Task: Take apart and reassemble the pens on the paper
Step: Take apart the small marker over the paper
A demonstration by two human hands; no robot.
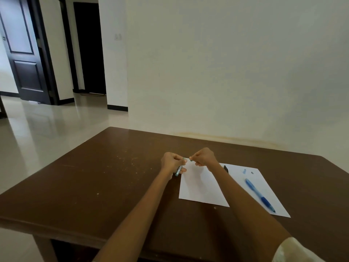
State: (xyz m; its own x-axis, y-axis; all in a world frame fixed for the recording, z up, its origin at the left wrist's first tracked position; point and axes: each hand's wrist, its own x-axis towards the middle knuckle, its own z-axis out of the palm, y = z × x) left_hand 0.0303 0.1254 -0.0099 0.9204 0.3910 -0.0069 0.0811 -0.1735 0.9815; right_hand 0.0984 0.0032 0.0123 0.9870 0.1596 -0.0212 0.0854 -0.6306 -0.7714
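A white sheet of paper (200,188) lies on the brown table (105,176). My left hand (171,161) is closed around a teal pen barrel (177,171), whose lower end sticks out below the fist. My right hand (204,156) pinches a small pen part (191,158) at the barrel's top end, just above the paper's far left corner. A whole blue pen (259,194) lies diagonally on the right half of the paper. Near the paper's far edge lie a dark pen piece (225,168), a small light-blue piece (244,171) and a tiny grey piece (252,172).
The table stands against a white wall (226,72). Its left and near edges drop to a glossy tiled floor (47,129). Dark doors (22,48) stand far off at the left.
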